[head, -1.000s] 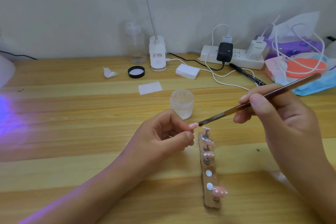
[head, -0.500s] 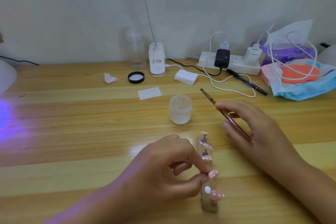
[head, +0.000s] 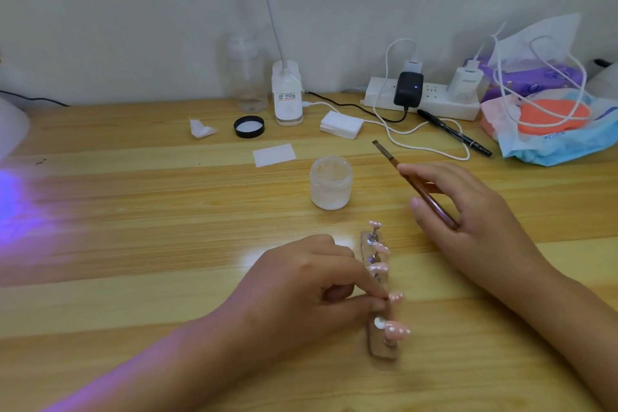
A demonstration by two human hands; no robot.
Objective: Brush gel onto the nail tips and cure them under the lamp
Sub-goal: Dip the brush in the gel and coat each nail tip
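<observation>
A narrow holder strip (head: 384, 349) lies near the table's front with several pink nail tips on small stands. My left hand (head: 301, 291) pinches one pink nail tip (head: 395, 297) by its stand, right over the strip's fourth spot. My right hand (head: 468, 221) hovers to the right of the strip and holds a brown gel brush (head: 413, 182) between its fingers, bristles pointing up and away. An open frosted gel jar (head: 331, 182) stands behind the strip. The curing lamp's white edge (head: 10, 130) shows at the far left, casting violet light on the wood.
At the back stand a clear bottle (head: 249, 77), a white lamp base (head: 288, 94), a black lid (head: 249, 126), cotton pads (head: 341, 124), a paper slip (head: 274, 154), a power strip with chargers (head: 421, 95), a black pen (head: 454, 137) and a bag with tissues (head: 551, 117).
My left hand carried the nail tip from the strip's far end down to its fourth spot. My right hand lowered and turned the brush away from the nail tip.
</observation>
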